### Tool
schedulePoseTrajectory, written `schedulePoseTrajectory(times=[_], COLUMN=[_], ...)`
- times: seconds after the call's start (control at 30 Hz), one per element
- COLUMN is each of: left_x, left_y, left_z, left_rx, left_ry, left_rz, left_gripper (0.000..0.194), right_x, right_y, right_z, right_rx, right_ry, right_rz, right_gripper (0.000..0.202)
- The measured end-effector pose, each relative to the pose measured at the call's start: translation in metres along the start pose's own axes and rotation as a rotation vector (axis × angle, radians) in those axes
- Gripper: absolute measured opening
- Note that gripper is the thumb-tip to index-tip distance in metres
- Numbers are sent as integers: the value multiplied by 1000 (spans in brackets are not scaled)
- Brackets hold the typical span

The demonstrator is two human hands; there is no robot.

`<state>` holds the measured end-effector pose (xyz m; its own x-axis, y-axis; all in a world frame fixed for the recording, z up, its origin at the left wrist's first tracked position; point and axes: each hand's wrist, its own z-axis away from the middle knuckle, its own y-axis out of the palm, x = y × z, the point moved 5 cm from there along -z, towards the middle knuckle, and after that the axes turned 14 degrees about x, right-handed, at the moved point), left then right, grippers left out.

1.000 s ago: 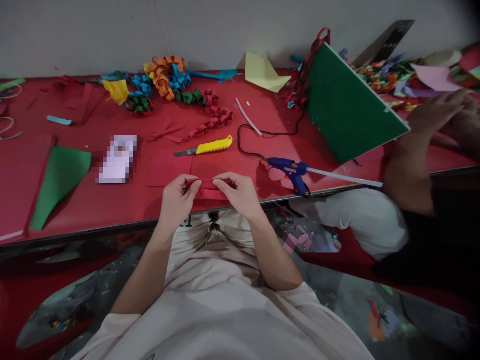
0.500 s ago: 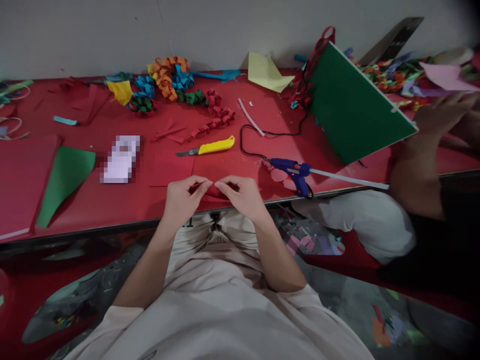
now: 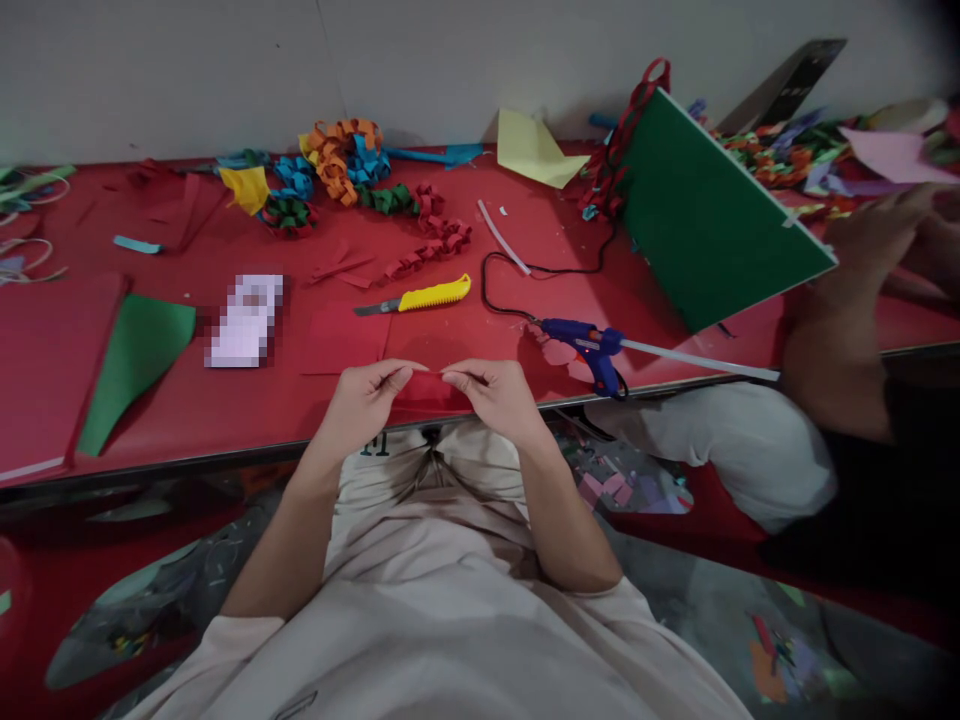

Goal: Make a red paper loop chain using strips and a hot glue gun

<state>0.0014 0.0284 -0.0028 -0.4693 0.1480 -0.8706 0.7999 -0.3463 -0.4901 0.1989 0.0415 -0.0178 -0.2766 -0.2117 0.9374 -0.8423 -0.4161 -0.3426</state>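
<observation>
Between my hands, near the table's front edge, a small red paper piece (image 3: 431, 388) is stretched; it blends with the red tabletop. My left hand (image 3: 367, 405) pinches its left end, thumb against fingers. At its right end my right hand (image 3: 495, 395) pinches in the same way. Just beyond my left hand lies a flat red paper sheet (image 3: 341, 342). A yellow cutter (image 3: 435, 293) with its blade out rests behind the hands. Right of my right hand, a blue glue gun (image 3: 589, 345) lies with a long white glue stick in its back.
A green board (image 3: 712, 220) leans at the right, beside another person's arm (image 3: 847, 290). Curled paper chains (image 3: 341, 160) lie along the back. At the left are a blurred-out phone-like object (image 3: 246, 320) and green paper (image 3: 139, 360).
My hands have moved slightly apart, and more of the red paper between them shows. The whole view has shifted a little.
</observation>
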Motion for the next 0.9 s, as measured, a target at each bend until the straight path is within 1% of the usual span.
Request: schedulePoseTrajectory(times=[0.07, 0.1, 0.13, 0.17, 0.2, 0.23, 0.27, 0.33, 0.4, 0.47, 0.53, 0.6, 0.7, 0.8, 0.9], left_x=[2, 3, 4, 4, 6, 7, 9, 10, 8, 5, 3, 4, 8, 9, 6], left_y=[-1, 0, 2, 4, 5, 7, 8, 11, 13, 13, 13, 14, 17, 17, 15], left_z=[4, 7, 9, 11, 12, 12, 11, 9, 5, 3, 1, 0, -1, 0, 2], left_rx=[68, 109, 145, 159, 146, 112, 61, -42, -115, -175, -202, -200, -162, -106, -64], left_ry=[12, 26, 35, 34, 16, -18, -60, -115, -107, -78, -60, -70, -120, -135, -103], left_rz=[155, 254, 344, 405, 429, 426, 416, 422, 448, 452, 451, 475, 530, 555, 588], left_gripper=[50, 60, 74, 88, 97, 99, 92, 66, 47, 38, 35, 34, 33, 35, 29], right_x=[-3, -4, -5, -5, -4, -2, -1, 3, 5, 4, 1, -1, -2, -2, 2], right_y=[-4, -5, -7, -8, -8, -8, -7, -4, -1, 3, 8, 11, 12, 10, 6], right_z=[0, 0, 0, -1, -1, -1, -2, -2, -1, 0, -1, -2, -3, -2, 0], right_rx=[-43, -62, -79, -87, -87, -82, -75, -51, -38, -23, -9, -10, -37, -40, -15], right_ry=[12, 18, 22, 26, 29, 34, 38, 36, 26, 35, 63, 65, 31, 4, -48], right_rz=[-16, -25, -33, -40, -44, -44, -41, -49, -110, -239, -363, -409, -356, -293, -248], right_gripper=[23, 23, 23, 22, 22, 21, 21, 25, 31, 36, 41, 36, 27, 26, 28])
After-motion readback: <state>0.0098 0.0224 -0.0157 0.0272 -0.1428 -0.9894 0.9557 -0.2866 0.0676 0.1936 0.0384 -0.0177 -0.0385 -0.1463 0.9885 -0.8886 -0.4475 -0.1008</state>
